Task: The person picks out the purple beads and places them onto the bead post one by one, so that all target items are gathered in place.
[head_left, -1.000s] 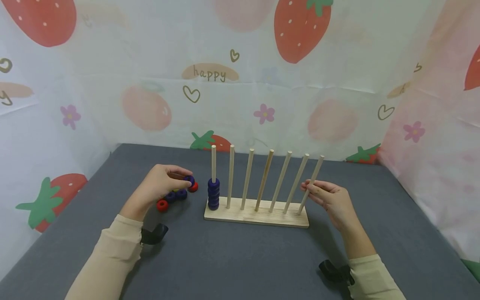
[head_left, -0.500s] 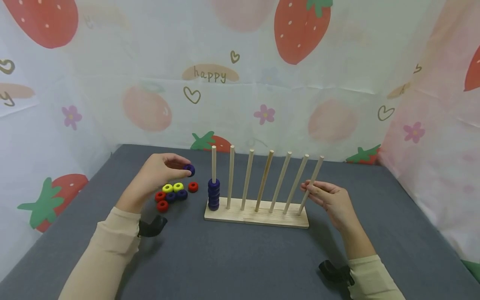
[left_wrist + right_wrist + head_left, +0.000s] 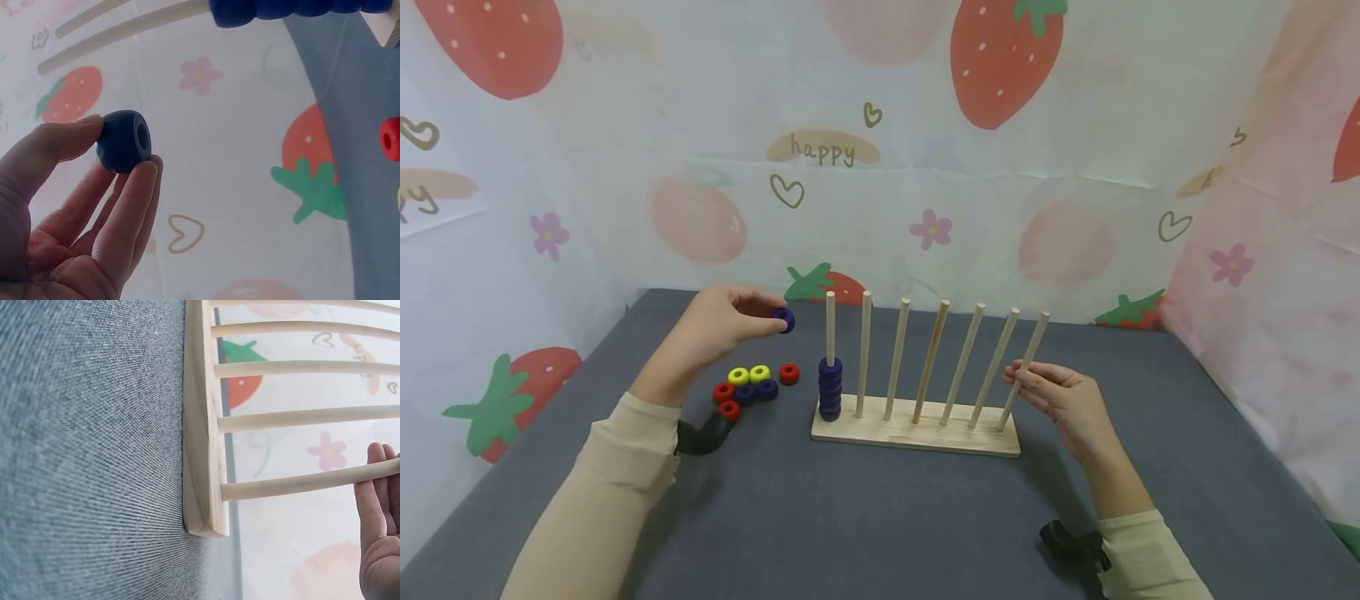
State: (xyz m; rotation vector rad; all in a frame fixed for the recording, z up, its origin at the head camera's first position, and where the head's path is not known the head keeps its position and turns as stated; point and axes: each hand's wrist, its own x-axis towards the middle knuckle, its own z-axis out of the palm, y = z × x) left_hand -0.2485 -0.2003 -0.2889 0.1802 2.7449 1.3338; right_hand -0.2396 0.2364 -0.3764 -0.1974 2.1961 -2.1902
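My left hand (image 3: 715, 327) pinches a dark blue bead (image 3: 125, 141) between thumb and fingertips, and the bead's hole shows in the left wrist view. It is raised just left of the leftmost peg's top. Low on that peg sits a stack of several dark blue beads (image 3: 830, 390). A wooden peg rack (image 3: 917, 433) stands on the table with a row of upright pegs. My right hand (image 3: 1063, 402) holds the rightmost peg (image 3: 300, 482) partway up, its fingers round the wood. The other pegs carry no beads.
Left of the rack lie loose beads: yellow beads (image 3: 760, 373), red beads (image 3: 728, 410) and dark blue beads (image 3: 766, 389). One red bead (image 3: 789, 373) lies apart, nearer the rack. A grey cloth (image 3: 880, 525) covers the table; a printed curtain (image 3: 880, 217) hangs behind.
My left hand has lifted the dark blue bead up from the loose beads, uncovering the yellow ones. My right hand keeps its place on the rightmost peg.
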